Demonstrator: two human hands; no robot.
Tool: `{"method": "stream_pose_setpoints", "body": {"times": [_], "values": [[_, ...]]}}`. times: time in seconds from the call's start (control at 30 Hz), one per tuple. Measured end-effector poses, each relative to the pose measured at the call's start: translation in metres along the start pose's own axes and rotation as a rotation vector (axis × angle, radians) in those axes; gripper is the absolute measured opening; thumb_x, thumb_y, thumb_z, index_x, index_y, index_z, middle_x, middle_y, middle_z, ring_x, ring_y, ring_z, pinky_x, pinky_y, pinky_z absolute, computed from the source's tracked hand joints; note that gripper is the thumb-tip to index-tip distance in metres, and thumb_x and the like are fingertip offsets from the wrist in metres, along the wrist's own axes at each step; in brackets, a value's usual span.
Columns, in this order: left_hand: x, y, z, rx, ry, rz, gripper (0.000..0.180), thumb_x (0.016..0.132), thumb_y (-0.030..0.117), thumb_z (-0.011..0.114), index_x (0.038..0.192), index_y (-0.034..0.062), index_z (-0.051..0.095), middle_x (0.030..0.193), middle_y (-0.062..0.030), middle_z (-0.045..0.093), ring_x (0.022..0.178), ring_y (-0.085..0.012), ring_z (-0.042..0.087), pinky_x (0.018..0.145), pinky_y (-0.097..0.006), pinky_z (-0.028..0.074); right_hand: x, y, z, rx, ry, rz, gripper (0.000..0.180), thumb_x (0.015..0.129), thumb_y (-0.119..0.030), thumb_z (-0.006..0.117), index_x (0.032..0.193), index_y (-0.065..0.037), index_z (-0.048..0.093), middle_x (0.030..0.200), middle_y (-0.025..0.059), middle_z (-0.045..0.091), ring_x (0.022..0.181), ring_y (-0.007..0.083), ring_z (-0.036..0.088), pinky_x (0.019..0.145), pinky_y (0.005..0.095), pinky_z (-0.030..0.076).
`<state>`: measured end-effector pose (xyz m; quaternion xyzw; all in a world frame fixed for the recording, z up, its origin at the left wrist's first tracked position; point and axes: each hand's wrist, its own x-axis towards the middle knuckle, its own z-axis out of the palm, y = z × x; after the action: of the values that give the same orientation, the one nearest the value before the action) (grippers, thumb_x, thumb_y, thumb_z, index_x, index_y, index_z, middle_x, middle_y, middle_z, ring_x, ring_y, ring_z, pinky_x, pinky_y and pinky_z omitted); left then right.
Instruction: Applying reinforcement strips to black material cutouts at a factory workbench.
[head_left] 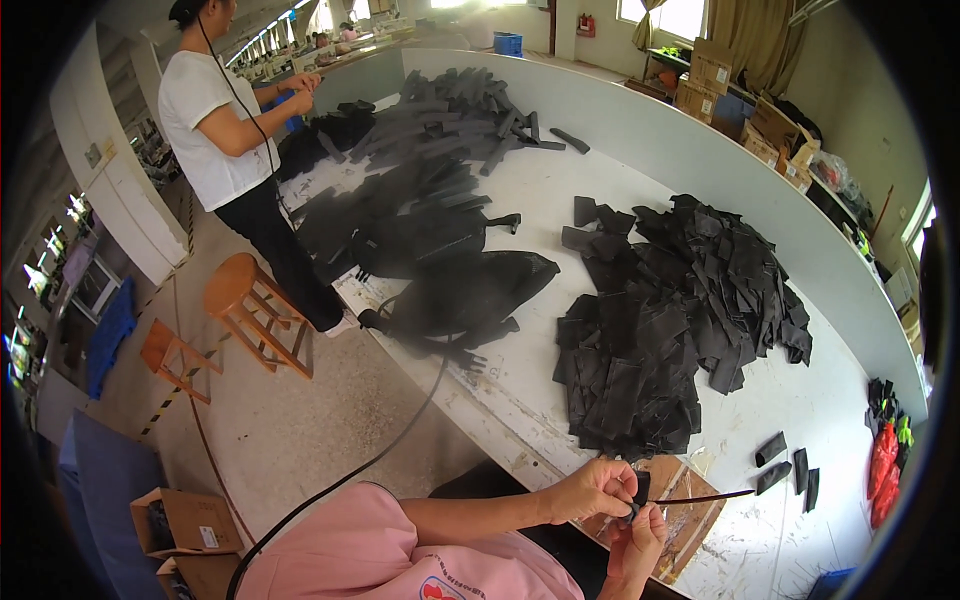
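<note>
Both hands meet at table edge: left hand (600, 487) and right hand (637, 535) pinch a black piece (641, 488), a strap (705, 496) trailing right. Risk: loose grip lets strap slip free, or snag on pile (660, 330).

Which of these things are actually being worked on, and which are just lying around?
In hand:
left hand and right hand hold a small black piece and a thin black strap
big pile of black pieces close by

Lying about:
wooden stool
cardboard boxes
orange bag
</note>
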<state>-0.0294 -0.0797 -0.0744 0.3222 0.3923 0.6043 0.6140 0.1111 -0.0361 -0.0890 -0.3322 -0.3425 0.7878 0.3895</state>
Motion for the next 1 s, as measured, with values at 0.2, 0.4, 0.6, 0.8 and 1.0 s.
{"method": "stream_pose_setpoints", "body": {"times": [0.2,0.4,0.6,0.8,1.0], "values": [[-0.018,0.02,0.011,-0.71,-0.449,-0.225,0.037,0.074,-0.001,0.054,0.109,0.0042,0.044,0.077,0.001,0.051,0.052,0.0003,0.036,0.039,-0.012,0.025,-0.013,-0.014,0.018,0.056,-0.062,-0.05,0.016,0.079,-0.017,0.059,0.08,-0.002,0.053,0.065,0.0025,0.055,0.055,0.0086,0.052,0.049,0.0176,0.041],[-0.015,0.025,0.013,-0.257,-0.165,-0.085,0.04,0.077,0.0,0.053,0.117,-0.0012,0.043,0.081,-0.0026,0.055,0.06,0.0009,0.046,0.044,-0.011,0.032,-0.008,-0.017,0.011,-0.267,-0.021,-0.313,0.007,0.082,-0.011,0.054,0.083,-0.004,0.052,0.083,0.005,0.054,0.072,0.0132,0.051,0.068,0.0258,0.043],[-0.021,0.015,0.021,0.359,0.163,0.174,0.023,0.077,-0.002,0.053,0.099,0.002,0.058,0.078,-0.0034,0.061,0.069,-0.0064,0.054,0.06,-0.019,0.043,-0.018,-0.017,0.031,-0.626,0.044,-0.526,0.006,0.083,-0.005,0.05,0.078,-0.002,0.051,0.075,0.0027,0.053,0.069,0.0095,0.049,0.063,0.0212,0.04],[-0.021,0.01,0.023,0.34,0.221,0.246,0.016,0.076,-0.005,0.051,0.09,0.0012,0.057,0.083,-0.0049,0.059,0.078,-0.0095,0.054,0.068,-0.021,0.042,-0.017,-0.019,0.037,-0.993,0.08,-0.723,0.012,0.083,-0.008,0.05,0.074,0.0,0.052,0.063,0.005,0.053,0.058,0.0108,0.05,0.054,0.0229,0.042],[-0.022,0.008,0.023,0.29,0.229,0.215,0.015,0.077,-0.005,0.049,0.089,0.0013,0.055,0.08,-0.0023,0.056,0.076,-0.0086,0.052,0.068,-0.021,0.041,-0.017,-0.019,0.041,-1.027,0.076,-0.741,0.013,0.083,-0.009,0.05,0.074,0.0,0.053,0.063,0.0061,0.054,0.057,0.012,0.051,0.054,0.0237,0.042]]}}
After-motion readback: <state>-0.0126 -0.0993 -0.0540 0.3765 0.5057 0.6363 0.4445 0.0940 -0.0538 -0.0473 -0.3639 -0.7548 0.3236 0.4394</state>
